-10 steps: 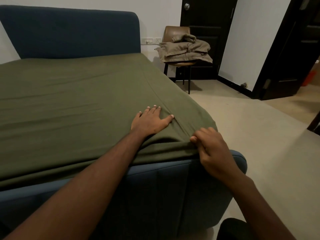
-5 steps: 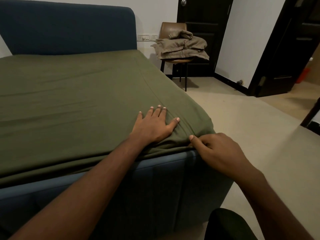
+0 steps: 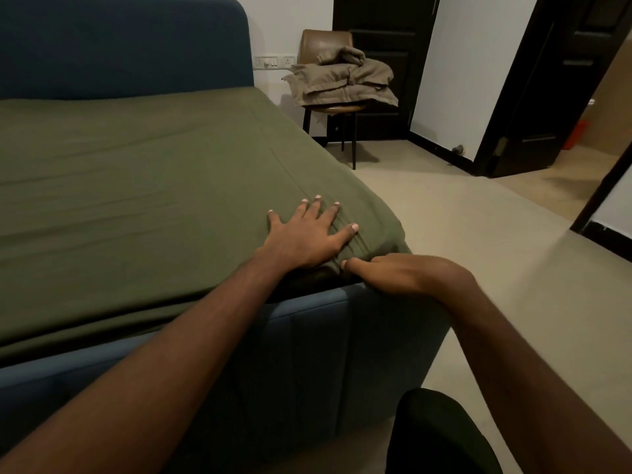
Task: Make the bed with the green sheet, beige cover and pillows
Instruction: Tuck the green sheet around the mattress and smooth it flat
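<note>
**Both hands at the foot corner of the sheeted bed**

An olive-green fabric sheet [image 3: 154, 186] lies spread over the mattress of a bed with a dark blue upholstered frame [image 3: 307, 336] and a matching blue padded headboard [image 3: 119, 46]. It is mostly smooth, with small creases gathered at the near right corner.

The left hand [image 3: 307, 234] rests palm down on the sheet just inside that corner. Its fingers [image 3: 316, 208] are straight and spread wide, pressing the cloth flat and holding nothing.

The right hand [image 3: 403, 271] sits at the very edge of the corner, where the sheet meets the blue frame. Its thumb touches the bunched fold of cloth and its other fingers bend down out of sight, so I cannot tell whether it pinches the sheet or only pushes against it.

Beyond the bed, near the headboard end, a folded beige fabric cover [image 3: 345, 83] is piled on a brown leather-backed chair with thin black legs [image 3: 325, 42]. The chair stands on a pale beige floor [image 3: 478, 251] in front of a dark wooden door [image 3: 383, 46].
</note>
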